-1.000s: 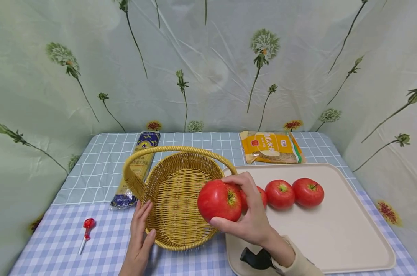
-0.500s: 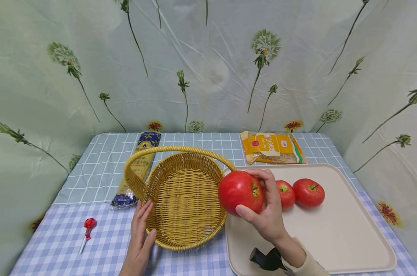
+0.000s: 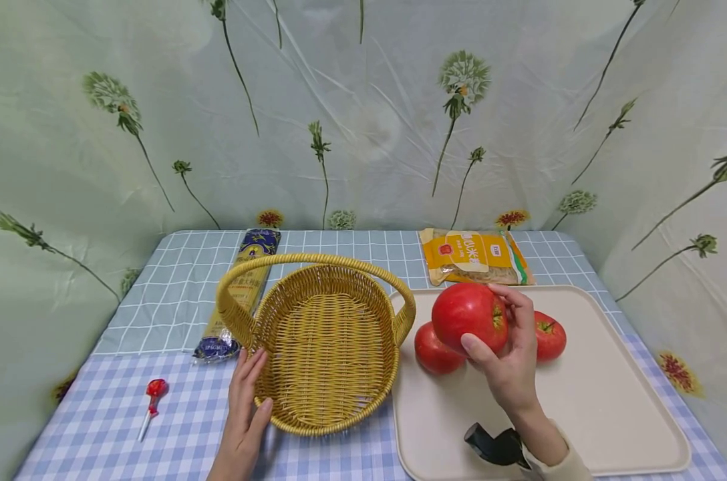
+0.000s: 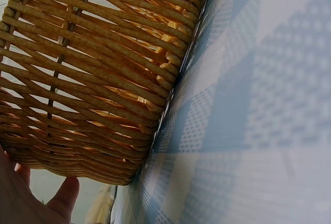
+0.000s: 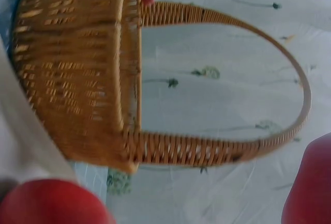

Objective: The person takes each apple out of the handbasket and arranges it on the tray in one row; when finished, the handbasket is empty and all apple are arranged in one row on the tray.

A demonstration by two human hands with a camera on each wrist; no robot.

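My right hand grips a red apple from its right side, raised over the tray. Below and left of it another apple sits on the tray. To the right of the hand, a further apple is partly covered by my fingers. My left hand rests on the left rim of a woven basket, its fingers fairly straight and thumb apart. The left wrist view shows the left thumb by the basket's wall. No item shows inside the basket, whose handle stands upright.
A spaghetti packet lies behind the basket's left side. A yellow noodle bag lies behind the tray. A red lollipop is on the checked cloth at left. A flowered curtain closes off the back and sides.
My right hand has carried the apple rightward, from over the basket's right edge to over the tray, uncovering the left apple. The left hand and basket keep their place.
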